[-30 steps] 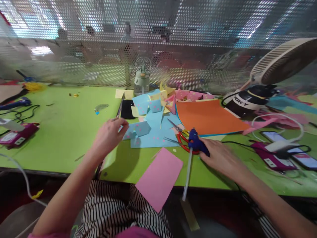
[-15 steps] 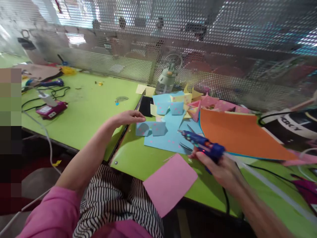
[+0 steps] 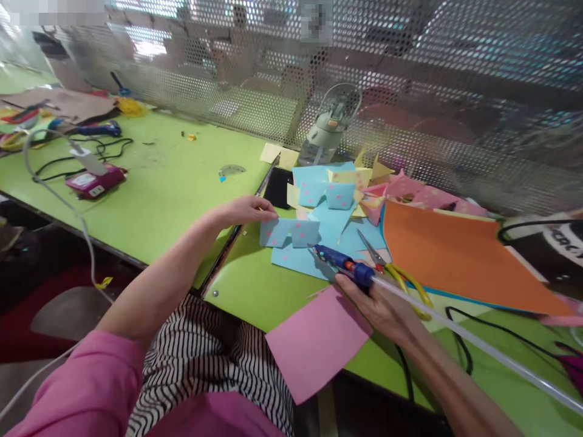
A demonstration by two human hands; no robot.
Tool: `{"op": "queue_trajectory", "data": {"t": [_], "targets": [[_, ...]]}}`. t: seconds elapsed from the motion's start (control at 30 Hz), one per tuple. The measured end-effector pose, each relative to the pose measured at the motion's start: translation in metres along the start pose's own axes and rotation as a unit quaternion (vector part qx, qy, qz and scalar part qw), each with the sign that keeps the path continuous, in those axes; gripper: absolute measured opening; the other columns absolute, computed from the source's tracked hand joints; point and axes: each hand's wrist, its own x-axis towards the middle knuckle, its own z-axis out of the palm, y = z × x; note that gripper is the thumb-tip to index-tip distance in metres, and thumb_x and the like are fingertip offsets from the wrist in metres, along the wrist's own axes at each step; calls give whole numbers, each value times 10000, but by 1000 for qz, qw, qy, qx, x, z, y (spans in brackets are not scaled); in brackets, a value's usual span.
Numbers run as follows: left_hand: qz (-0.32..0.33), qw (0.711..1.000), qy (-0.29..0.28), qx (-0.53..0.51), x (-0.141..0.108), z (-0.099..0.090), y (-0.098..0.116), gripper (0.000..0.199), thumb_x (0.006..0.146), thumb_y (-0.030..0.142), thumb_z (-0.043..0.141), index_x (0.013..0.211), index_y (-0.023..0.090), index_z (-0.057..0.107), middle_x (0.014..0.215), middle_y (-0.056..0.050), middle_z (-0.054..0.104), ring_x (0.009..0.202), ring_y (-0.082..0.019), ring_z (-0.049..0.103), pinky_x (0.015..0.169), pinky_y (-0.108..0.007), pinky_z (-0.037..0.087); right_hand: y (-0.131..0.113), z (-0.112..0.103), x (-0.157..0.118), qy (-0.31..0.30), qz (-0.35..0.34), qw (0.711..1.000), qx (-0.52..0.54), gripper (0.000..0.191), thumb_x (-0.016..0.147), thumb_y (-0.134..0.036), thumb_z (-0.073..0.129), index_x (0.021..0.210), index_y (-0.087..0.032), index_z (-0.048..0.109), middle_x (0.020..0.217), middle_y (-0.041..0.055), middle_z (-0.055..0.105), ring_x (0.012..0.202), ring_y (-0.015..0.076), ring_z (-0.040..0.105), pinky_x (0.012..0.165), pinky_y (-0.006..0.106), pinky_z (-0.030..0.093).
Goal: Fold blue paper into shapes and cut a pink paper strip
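Observation:
My left hand (image 3: 249,210) pinches the upper left corner of a folded light-blue paper piece (image 3: 306,233) with pink dots and notches in its lower edge. My right hand (image 3: 371,303) is wrapped round a dark blue hot glue gun (image 3: 339,260). Its nozzle points left, close to the right part of the folded piece; whether they touch I cannot tell. A long clear glue stick (image 3: 437,312) runs out of the gun's back end. Under the gun lies a light-blue paper sheet (image 3: 296,261). Scissors with yellow handles (image 3: 405,276) lie just beyond my right hand.
A pink sheet (image 3: 319,346) overhangs the table's front edge. Orange sheets (image 3: 455,255) lie to the right. Behind are another folded blue piece (image 3: 339,195), pink paper pieces (image 3: 428,197) and a bottle (image 3: 323,133). A black cable (image 3: 492,321) trails right; a purple power strip (image 3: 95,180) sits left.
The glue gun in my right hand has moved left to the folded blue piece, uncovering the scissors. My left hand stays at that piece's corner. The view has shifted slightly.

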Motion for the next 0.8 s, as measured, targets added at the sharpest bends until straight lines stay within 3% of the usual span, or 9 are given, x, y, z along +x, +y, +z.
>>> {"op": "queue_trajectory", "data": {"t": [0.23, 0.8], "targets": [[-4, 1000, -1, -11, 0, 1, 0, 337, 819, 452, 582, 989, 192, 713, 878, -16, 673, 761, -144, 537, 712, -262, 399, -7, 0, 4, 14, 6, 1000, -2, 413, 867, -604, 410, 732, -249, 572, 617, 42, 637, 604, 257, 626, 552, 347, 443], [4, 1000, -8, -9, 2, 0, -2, 364, 815, 464, 579, 1020, 196, 716, 910, -31, 682, 821, -179, 564, 742, -291, 406, -5, 4, 6, 5, 6, 1000, -18, 506, 877, -652, 369, 789, -231, 637, 698, 70, 692, 728, 303, 677, 615, 365, 481]]}}
